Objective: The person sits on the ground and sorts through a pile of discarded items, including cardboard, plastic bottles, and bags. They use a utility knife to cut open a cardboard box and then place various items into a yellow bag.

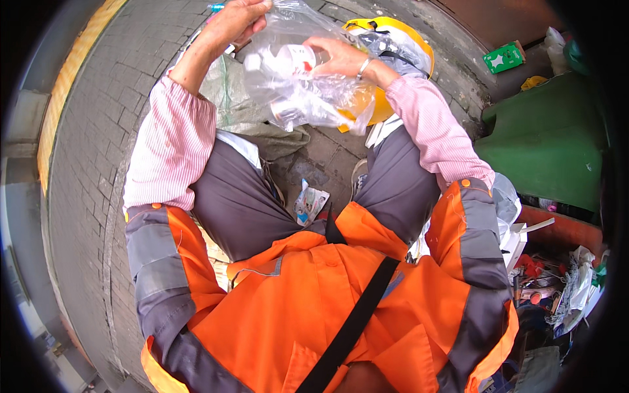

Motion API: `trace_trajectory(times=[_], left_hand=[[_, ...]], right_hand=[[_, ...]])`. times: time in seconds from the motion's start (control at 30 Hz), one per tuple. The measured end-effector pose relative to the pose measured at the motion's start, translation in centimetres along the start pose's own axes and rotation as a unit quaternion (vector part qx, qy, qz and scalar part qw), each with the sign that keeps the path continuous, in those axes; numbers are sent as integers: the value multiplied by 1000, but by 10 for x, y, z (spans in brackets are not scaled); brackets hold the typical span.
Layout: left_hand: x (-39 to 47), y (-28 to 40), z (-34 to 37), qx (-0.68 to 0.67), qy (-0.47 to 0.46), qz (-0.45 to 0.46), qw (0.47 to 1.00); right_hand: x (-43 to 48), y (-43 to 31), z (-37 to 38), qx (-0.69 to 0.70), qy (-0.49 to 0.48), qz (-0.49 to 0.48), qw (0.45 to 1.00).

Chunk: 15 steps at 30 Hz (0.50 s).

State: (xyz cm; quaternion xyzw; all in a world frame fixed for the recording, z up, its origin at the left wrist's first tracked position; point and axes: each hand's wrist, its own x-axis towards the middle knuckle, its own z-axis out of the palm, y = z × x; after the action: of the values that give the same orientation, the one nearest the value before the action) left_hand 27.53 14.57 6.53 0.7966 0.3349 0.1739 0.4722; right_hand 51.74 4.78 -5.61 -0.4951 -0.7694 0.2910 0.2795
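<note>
A clear plastic bag (334, 105) hangs between my hands, over a woven sack (236, 93) and the paving. My left hand (243, 19) pinches the bag's upper edge with its fingers closed. Inside or behind the film, my right hand (339, 56) is curled around a clear plastic bottle (295, 60) with a white label with a red mark; its white cap end points left. Another item with printing lies low in the bag, blurred by the film. Just beyond my right hand stands a yellow-rimmed bag (422, 44) filled with clear plastic.
A crumpled printed wrapper (310, 201) lies on the paving between my feet. At the right are a green panel (545, 147), a green box (504, 58) and a heap of mixed waste (540, 280). A kerb with a yellow strip (64, 93) runs along the left.
</note>
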Motion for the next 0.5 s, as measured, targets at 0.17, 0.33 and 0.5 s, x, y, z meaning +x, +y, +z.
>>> trace_trajectory(times=[0.17, 0.33, 0.5], left_hand=[[20, -40, -20, -150, 117, -58, 980], [17, -47, -35, -317, -42, -75, 944], [23, -51, -48, -434, -94, -46, 895]], right_hand=[[-20, -15, -31, 357, -15, 87, 930], [-32, -44, -57, 223, -111, 39, 968], [-27, -55, -81, 627, 163, -85, 757]])
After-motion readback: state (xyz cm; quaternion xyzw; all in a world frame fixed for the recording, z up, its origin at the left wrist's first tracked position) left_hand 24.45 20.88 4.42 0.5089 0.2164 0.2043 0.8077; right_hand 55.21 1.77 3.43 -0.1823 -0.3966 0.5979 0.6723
